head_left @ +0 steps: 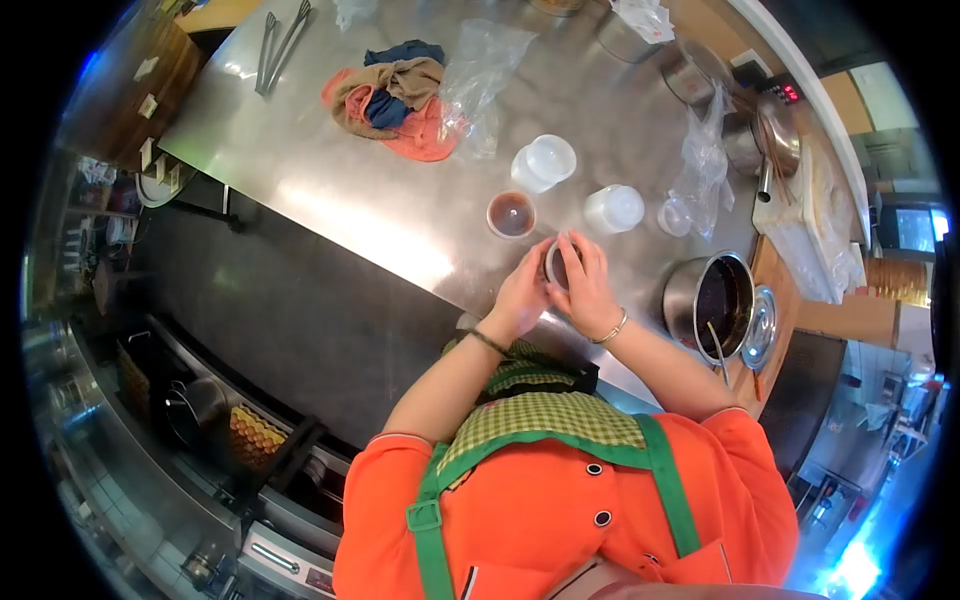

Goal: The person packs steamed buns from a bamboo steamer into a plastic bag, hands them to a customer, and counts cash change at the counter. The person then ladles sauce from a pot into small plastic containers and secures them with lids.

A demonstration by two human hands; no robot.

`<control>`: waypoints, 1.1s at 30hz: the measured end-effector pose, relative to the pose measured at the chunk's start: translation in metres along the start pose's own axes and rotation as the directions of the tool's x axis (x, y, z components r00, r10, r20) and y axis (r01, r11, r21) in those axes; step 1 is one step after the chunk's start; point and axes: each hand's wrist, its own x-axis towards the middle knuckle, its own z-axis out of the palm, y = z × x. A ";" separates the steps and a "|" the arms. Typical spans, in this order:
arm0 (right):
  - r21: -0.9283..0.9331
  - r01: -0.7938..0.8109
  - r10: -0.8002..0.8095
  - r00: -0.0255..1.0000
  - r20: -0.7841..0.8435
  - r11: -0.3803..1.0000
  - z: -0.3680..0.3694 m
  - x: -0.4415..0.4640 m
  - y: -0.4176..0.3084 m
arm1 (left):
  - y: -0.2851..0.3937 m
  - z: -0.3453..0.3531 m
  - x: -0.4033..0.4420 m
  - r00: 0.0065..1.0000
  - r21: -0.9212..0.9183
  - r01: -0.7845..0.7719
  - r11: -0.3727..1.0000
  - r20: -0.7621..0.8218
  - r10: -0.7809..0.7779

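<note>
Near the table's front edge, my left hand (521, 297) and my right hand (590, 292) are both closed around a small round plastic cup (556, 266) with dark contents. My right fingers lie across its top, so part of the rim is hidden; I cannot tell whether a lid is on it. Just beyond my left hand stands a similar cup of reddish-brown sauce (511, 214). Stacked clear plastic cups (545, 162) sit farther back. To the right of those is a stack of white translucent lids or cups (616, 208).
A metal pot (690, 305) of dark sauce with a ladle stands at right beside a glass lid (761, 325). Plastic bags (705, 165), crumpled cloths (400, 95) and tongs (272, 55) lie on the steel table (300, 170). Egg trays (257, 436) are behind at lower left.
</note>
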 end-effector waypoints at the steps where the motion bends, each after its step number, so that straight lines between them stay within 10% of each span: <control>1: 0.025 -0.007 0.007 1.000 0.005 1.000 -0.006 0.002 -0.005 | 0.000 0.004 0.001 1.000 -0.003 -0.009 1.000 0.005 0.009; 14: 0.417 -0.211 0.174 0.977 0.126 0.884 -0.043 0.011 -0.008 | -0.009 0.008 0.004 0.990 -0.136 0.021 0.991 0.143 -0.001; 19: 0.276 -0.253 0.239 0.967 0.083 0.927 -0.048 0.011 0.012 | 0.000 0.000 -0.002 0.999 -0.118 -0.015 0.993 0.037 0.019; 21: -0.072 -0.093 0.095 0.995 0.022 0.993 -0.045 0.004 0.008 | 0.001 -0.007 -0.003 1.000 -0.103 -0.019 0.994 -0.002 0.019; 33: 0.135 -0.122 0.104 0.986 0.133 0.983 0.015 0.016 -0.015 | -0.008 -0.013 -0.008 0.996 -0.071 0.005 0.997 -0.085 -0.011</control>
